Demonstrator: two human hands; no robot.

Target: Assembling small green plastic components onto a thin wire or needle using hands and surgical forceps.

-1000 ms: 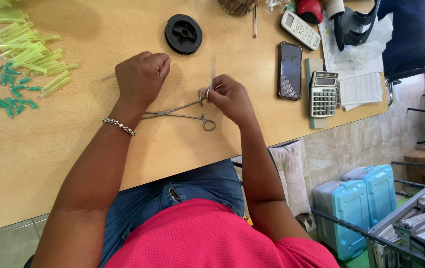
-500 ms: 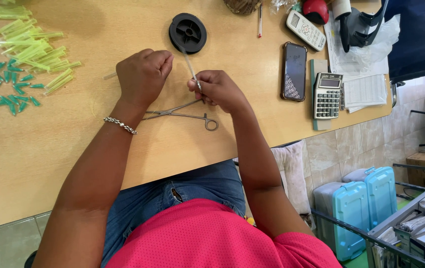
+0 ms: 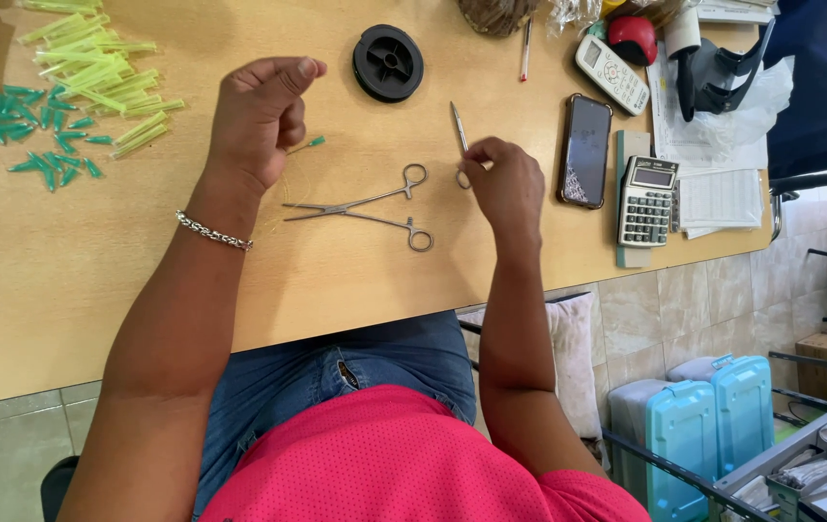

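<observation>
We take the steel forceps (image 3: 360, 206) lying flat on the wooden table (image 3: 65, 290) as our landmark: nobody grips them, their tips point toward our left hand (image 3: 261, 118) and their ring handles toward our right, so the long axis runs across the table. Just beyond the rings, our right hand (image 3: 504, 184) pinches small scissors (image 3: 459, 133), whose blade points away from us toward the far edge. Our left hand is curled, pinching a short green-tipped piece (image 3: 309, 145) with a fine thread (barely visible) hanging below. Well beyond the tips lie heaps of green tips (image 3: 41, 135) and yellow tubes (image 3: 94, 72), which suggests most pieces are unworked. A black spool (image 3: 388, 63) sits beyond the forceps.
</observation>
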